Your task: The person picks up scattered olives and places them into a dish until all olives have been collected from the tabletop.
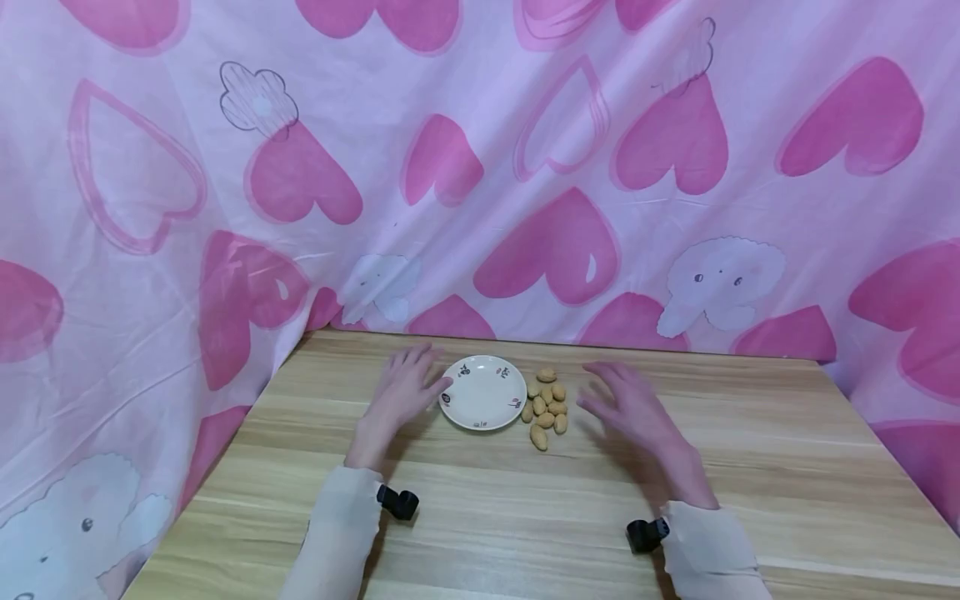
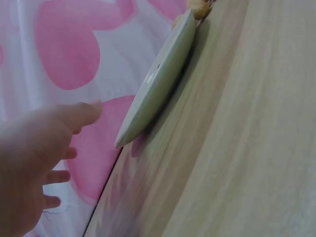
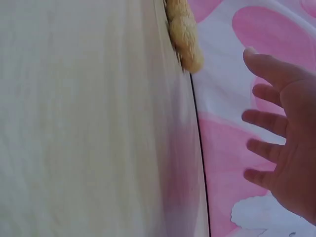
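A round white plate point(image 1: 483, 393) with small dark motifs near its rim lies on the wooden table. Beside its right edge sits a loose heap of several unshelled peanuts point(image 1: 546, 397). To the left of the plate hovers my left hand point(image 1: 402, 392), fingers spread and nothing held; the left wrist view shows its thumb apart from the plate point(image 2: 160, 79). Right of the peanuts is my right hand point(image 1: 628, 407), also holding nothing. In the right wrist view its fingers are parted, away from the peanuts point(image 3: 183, 34).
Pale wood grain covers the table point(image 1: 510, 517). A pink cloth point(image 1: 540, 150) printed with hearts and white animal figures hangs behind the table's back edge and along its left side. Each wrist wears a small black camera point(image 1: 397, 502).
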Motion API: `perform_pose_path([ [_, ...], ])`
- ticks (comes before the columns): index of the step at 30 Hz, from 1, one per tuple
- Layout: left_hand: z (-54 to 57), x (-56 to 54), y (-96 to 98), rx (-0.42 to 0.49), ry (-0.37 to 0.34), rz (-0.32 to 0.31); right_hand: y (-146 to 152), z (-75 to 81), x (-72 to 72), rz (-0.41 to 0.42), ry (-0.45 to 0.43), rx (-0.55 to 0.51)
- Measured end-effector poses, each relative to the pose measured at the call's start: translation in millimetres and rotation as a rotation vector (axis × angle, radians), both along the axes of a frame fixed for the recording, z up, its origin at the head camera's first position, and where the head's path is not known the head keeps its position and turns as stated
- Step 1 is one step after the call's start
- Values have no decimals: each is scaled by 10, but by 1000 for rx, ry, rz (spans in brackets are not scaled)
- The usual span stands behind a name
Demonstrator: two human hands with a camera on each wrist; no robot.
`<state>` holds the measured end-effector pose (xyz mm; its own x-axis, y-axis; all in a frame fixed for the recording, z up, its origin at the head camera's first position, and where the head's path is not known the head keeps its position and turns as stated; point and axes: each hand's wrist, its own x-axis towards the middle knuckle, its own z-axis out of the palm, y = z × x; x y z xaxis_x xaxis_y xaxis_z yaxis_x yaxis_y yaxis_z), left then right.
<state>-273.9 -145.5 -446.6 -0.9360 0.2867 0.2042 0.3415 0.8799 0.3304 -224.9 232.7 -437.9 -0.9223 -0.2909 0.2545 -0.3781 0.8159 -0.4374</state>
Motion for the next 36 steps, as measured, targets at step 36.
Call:
perform_pose_path([
  [36, -125, 5, 153, 99, -192, 33, -447, 42, 108, 234, -339, -138],
])
